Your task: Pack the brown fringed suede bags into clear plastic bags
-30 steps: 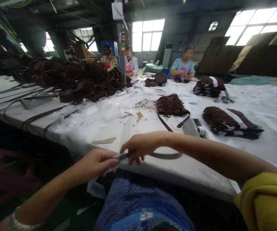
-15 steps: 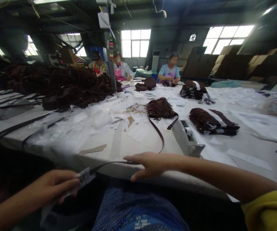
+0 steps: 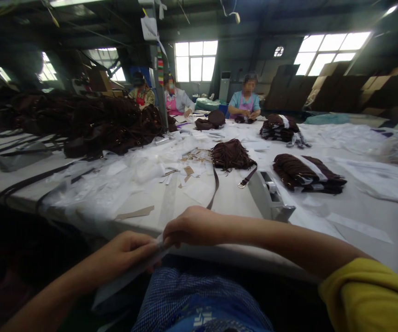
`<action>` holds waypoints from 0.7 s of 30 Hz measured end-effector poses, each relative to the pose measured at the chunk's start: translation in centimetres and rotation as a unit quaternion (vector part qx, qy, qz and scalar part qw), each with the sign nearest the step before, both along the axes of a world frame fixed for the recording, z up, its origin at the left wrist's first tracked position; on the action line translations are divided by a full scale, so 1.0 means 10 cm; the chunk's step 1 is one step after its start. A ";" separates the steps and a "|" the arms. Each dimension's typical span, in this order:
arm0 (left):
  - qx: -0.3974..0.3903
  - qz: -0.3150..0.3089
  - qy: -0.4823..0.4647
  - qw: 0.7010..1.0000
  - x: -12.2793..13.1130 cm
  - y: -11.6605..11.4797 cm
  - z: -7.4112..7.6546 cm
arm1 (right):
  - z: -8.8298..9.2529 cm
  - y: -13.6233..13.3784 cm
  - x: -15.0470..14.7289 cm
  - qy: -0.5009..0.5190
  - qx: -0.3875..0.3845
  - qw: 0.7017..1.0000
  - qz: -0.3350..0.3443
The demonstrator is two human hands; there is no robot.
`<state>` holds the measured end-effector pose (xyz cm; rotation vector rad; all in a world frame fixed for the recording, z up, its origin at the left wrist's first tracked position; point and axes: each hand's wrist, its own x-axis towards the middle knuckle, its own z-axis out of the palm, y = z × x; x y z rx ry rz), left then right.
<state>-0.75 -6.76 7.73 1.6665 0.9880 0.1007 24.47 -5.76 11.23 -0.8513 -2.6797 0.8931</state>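
My left hand (image 3: 133, 251) is closed around a strip of whitish see-through plastic film (image 3: 116, 283), which hangs down below it. Close against it, my right hand (image 3: 194, 226) is closed at the strip's upper end, fingers curled down. A dark brown bag strap (image 3: 213, 189) runs from a fringed brown bag (image 3: 232, 156) on the table to behind my right hand, where its end is hidden by fingers and film. The strap's other piece, with a metal ring buckle (image 3: 242, 185), lies beside a grey tape dispenser (image 3: 271, 196).
A big heap of brown bags (image 3: 109, 122) covers the table's left side. Loose plastic film (image 3: 116, 180) and a cardboard strip (image 3: 135, 213) lie nearer. Wrapped brown bundles (image 3: 307, 173) sit to the right. Across the table several people work, one in a blue shirt (image 3: 235, 100).
My left hand has moved right and up with the plastic strip. My right hand has gone from outstretched fingers over the strap to a closed grip, meeting the left.
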 end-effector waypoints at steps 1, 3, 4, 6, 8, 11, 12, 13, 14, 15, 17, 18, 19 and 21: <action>-0.003 -0.005 -0.014 1.000 0.09 0.01 0.00 | -0.03 0.06 -0.01 0.009 -0.020 1.000 0.020; -0.019 -0.007 -0.029 0.999 0.18 0.03 -0.03 | -0.14 0.27 0.05 0.021 -0.062 0.998 0.022; -0.029 -0.008 -0.030 0.999 0.18 0.04 -0.06 | -0.22 0.41 0.11 0.011 -0.069 0.997 -0.011; -0.046 -0.004 -0.031 0.998 0.14 0.04 -0.17 | -0.42 0.72 0.28 -0.069 0.000 0.986 -0.151; -0.055 0.000 -0.043 0.998 0.07 0.05 -0.28 | -0.64 1.03 0.45 -0.169 0.048 0.947 -0.269; -0.068 0.006 -0.071 0.995 0.00 0.05 -0.41 | -0.89 1.38 0.60 -0.205 0.049 0.924 -0.319; -0.074 0.007 -0.077 0.994 -0.01 0.05 -0.44 | -0.94 1.46 0.62 -0.208 0.043 0.923 -0.322; -0.077 0.009 -0.081 0.994 -0.02 0.05 -0.46 | -0.98 1.52 0.63 -0.208 0.037 0.924 -0.319; -0.080 0.012 -0.083 0.993 -0.03 0.06 -0.47 | -1.01 1.57 0.64 -0.206 0.027 0.928 -0.310; -0.083 0.016 -0.081 0.993 -0.03 0.07 -0.48 | -1.02 1.61 0.64 -0.202 0.015 0.933 -0.297; -0.092 0.019 -0.077 0.993 -0.04 0.10 -0.48 | -1.01 1.70 0.65 -0.195 -0.015 0.944 -0.267; -0.098 0.018 -0.076 0.992 -0.05 0.12 -0.48 | -0.98 1.75 0.64 -0.192 -0.030 0.947 -0.255; -0.103 0.016 -0.077 0.992 -0.05 0.15 -0.49 | -0.95 1.83 0.64 -0.188 -0.042 0.949 -0.250; -0.101 0.007 -0.080 0.992 -0.06 0.21 -0.53 | -0.84 2.06 0.61 -0.175 -0.045 0.948 -0.261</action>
